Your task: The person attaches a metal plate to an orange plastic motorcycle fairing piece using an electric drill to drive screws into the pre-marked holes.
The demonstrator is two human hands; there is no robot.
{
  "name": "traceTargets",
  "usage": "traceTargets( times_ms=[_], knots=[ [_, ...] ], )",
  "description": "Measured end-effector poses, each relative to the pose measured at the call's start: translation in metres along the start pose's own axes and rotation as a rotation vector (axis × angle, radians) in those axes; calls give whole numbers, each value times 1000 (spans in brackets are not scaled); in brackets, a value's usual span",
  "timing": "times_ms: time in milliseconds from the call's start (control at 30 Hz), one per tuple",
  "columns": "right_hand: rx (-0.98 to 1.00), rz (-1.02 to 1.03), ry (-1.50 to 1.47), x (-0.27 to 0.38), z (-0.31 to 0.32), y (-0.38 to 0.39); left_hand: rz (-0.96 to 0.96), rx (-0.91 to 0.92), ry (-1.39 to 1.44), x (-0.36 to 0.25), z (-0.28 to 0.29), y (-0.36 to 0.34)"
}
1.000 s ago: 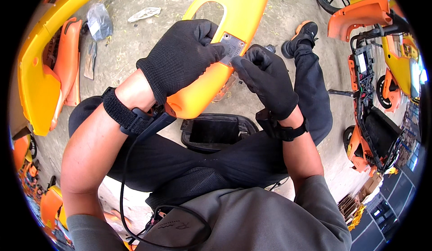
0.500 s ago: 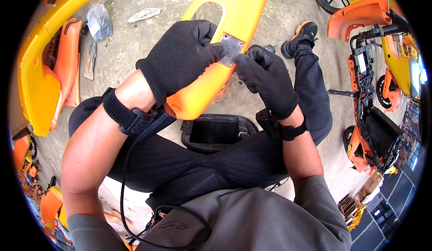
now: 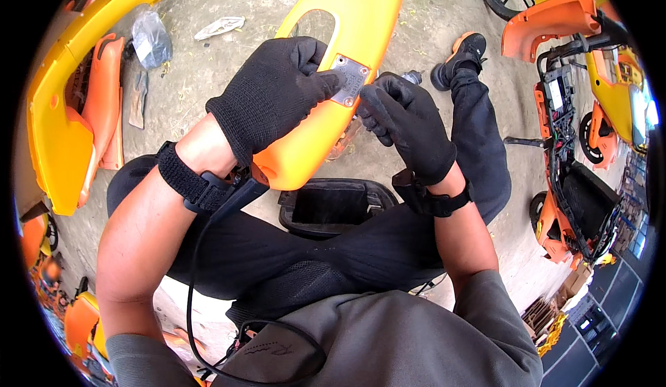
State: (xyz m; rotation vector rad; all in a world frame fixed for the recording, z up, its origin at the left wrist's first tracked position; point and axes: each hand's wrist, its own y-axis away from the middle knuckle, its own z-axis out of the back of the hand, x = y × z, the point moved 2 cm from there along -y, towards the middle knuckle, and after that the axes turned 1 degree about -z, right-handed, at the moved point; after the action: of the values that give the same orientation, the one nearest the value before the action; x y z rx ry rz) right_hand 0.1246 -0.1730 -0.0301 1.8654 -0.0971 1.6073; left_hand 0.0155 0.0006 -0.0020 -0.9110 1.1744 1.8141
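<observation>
A yellow scooter body panel (image 3: 291, 155) with an oval cut-out lies tilted in front of me, above my lap. My gloved left hand (image 3: 267, 96) is closed on its left side at the cut-out, the thumb pressing beside a small grey metal plate (image 3: 355, 75). That plate sits on the panel and has fasteners or holes at its corners. At the panel's right edge, by the plate's lower right corner, my gloved right hand (image 3: 413, 127) has its thumb and fingertips pinched together. Whatever lies between them is too small or hidden to make out.
Between my legs stands an open black plastic tub (image 3: 381, 196). Yellow and orange body panels (image 3: 59, 144) are stacked at the left, near a clear plastic bag (image 3: 151, 40). A stripped scooter frame (image 3: 555, 127) stands at the right. A pale cloth-like piece (image 3: 220, 28) lies on the floor.
The panel and both hands have shifted slightly left in the picture, and the panel sits a little lower. My left grip and right pinch look the same.
</observation>
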Motion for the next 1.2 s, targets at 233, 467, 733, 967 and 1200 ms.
traceTargets(
  times_ms=[233,467,733,967,1200],
  knots=[
    [-7,-4,16,0,-1,0,25,-7,53,3,-2,0],
    [-36,35,134,-2,-1,-1,14,-5,35,0,-3,1],
    [-41,9,94,-1,-2,-1,17,45,64,6,0,-1],
    [-43,2,82,-2,-3,-1,11,45,-1,5,1,-2],
    [-102,32,151,-2,-6,-2,42,24,2,2,-1,0]
  ],
)
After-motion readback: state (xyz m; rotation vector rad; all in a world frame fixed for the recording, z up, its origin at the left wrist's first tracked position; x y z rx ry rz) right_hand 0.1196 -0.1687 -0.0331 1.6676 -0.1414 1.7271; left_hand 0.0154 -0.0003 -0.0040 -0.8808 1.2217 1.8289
